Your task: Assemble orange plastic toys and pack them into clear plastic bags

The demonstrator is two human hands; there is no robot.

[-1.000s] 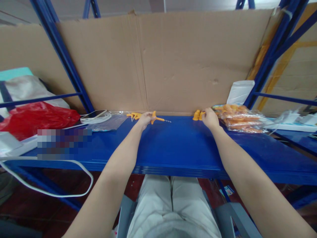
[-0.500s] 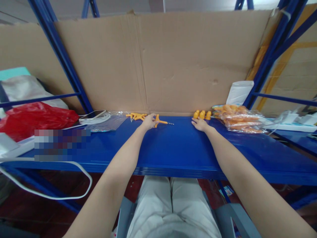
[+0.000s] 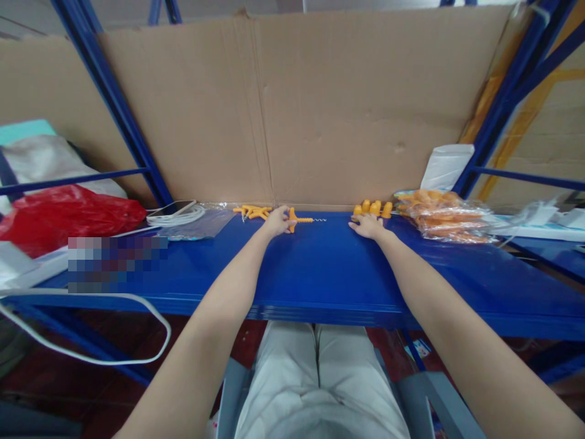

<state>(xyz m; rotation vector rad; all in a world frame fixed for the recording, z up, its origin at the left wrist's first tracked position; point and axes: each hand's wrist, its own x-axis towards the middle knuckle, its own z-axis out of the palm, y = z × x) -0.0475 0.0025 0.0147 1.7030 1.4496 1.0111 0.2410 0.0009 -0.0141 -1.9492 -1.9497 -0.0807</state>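
My left hand (image 3: 276, 222) is closed on the orange T-shaped handle of a corkscrew (image 3: 301, 219), whose metal spiral points right over the blue shelf (image 3: 320, 268). Behind that hand, to its left, lie several more orange handles (image 3: 251, 211) with metal spirals, loosely heaped. My right hand (image 3: 367, 226) lies at the back right with its fingers apart. Just beyond its fingertips stands a group of orange caps (image 3: 375, 208). Whether the fingers touch the nearest caps I cannot tell.
A cardboard sheet (image 3: 338, 110) closes off the back. On the right are clear bags of orange parts (image 3: 450, 219) and a white power strip (image 3: 539, 227). Leftward lie a coiled white cable (image 3: 178, 216), a flat plastic bag (image 3: 203, 224) and a red bag (image 3: 73, 216).
The corkscrew has turned slightly, its spiral now level and a little farther right. My right hand has shifted slightly left. The view has tilted a little.
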